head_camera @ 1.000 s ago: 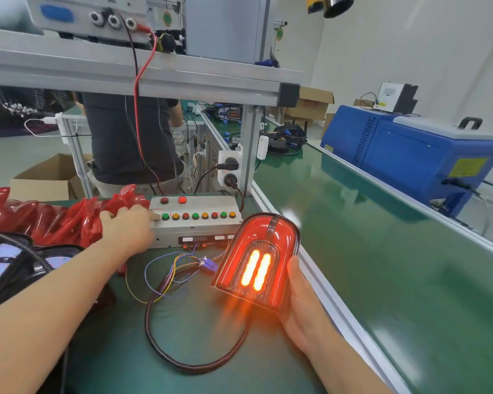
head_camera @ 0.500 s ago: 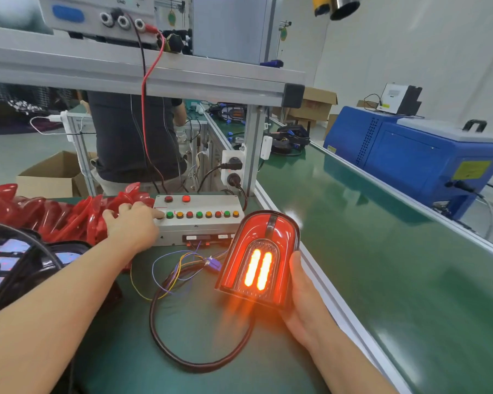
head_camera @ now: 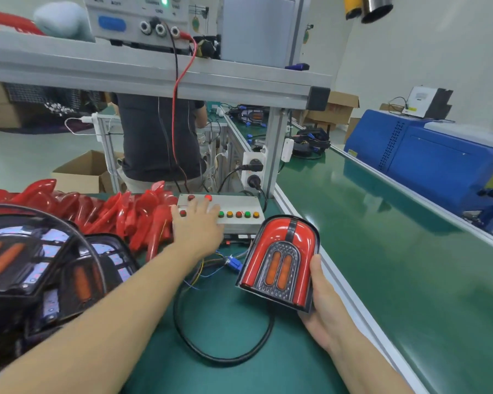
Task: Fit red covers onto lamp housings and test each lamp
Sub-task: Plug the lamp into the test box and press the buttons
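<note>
A blue machine (head_camera: pixel 439 163) stands across the green belt (head_camera: pixel 396 237); a cardboard box (head_camera: pixel 80 173) sits on the floor beside a person in black (head_camera: pixel 157 137).

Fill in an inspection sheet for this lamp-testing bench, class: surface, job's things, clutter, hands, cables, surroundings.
Surface: green bench mat, with a green conveyor belt alongside on the right.
Job's things: lamp with red cover fitted, unlit; button test box; pile of loose red covers; black lamp housings at left.
Clutter: nothing seen.
Hands: left hand rests on the test box's buttons; right hand holds the lamp tilted up.
Cables: black cable looped on the mat; thin coloured wires; red lead hanging from the shelf unit.
Surroundings: blue machine, cardboard boxes, another person behind the bench.
</note>
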The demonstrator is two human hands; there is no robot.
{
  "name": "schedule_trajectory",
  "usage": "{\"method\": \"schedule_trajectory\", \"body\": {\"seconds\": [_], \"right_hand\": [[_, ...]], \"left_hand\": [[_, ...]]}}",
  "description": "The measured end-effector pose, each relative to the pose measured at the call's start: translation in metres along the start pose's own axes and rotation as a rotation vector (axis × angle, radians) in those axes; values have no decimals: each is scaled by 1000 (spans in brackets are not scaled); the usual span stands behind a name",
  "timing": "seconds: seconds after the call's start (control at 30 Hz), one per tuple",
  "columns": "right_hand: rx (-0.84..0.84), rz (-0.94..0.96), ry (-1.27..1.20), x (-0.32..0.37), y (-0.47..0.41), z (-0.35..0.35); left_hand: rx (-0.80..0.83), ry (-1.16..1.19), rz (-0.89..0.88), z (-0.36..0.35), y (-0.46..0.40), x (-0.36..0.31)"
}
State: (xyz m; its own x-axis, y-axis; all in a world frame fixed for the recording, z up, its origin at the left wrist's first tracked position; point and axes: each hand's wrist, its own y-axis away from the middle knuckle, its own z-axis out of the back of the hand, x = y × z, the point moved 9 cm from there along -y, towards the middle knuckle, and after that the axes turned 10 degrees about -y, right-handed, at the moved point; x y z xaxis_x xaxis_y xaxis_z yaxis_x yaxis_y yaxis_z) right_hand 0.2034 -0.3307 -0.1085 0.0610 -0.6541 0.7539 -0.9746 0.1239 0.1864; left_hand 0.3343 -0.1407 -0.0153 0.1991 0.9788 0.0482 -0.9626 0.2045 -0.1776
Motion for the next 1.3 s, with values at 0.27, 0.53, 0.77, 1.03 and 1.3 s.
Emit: {"method": "schedule_trajectory", "body": {"seconds": [0.27,0.53,0.77,1.03,1.3], "right_hand": [[53,-8,-72,-1,1,-3],[52,-24,-71,-2,0,0],[12,-45,-123,0,3,7],[28,-14,-63,2,6,2],[83,78,-53,7,3,-2]], "left_hand": [[163,122,5,-26,-14,-59],[177,121,104,-33,-11,-48],[210,66,97,-33,-9,-47],[212,62,89,-32,-12,-49],[232,35,89,-37,-20,-49]]}}
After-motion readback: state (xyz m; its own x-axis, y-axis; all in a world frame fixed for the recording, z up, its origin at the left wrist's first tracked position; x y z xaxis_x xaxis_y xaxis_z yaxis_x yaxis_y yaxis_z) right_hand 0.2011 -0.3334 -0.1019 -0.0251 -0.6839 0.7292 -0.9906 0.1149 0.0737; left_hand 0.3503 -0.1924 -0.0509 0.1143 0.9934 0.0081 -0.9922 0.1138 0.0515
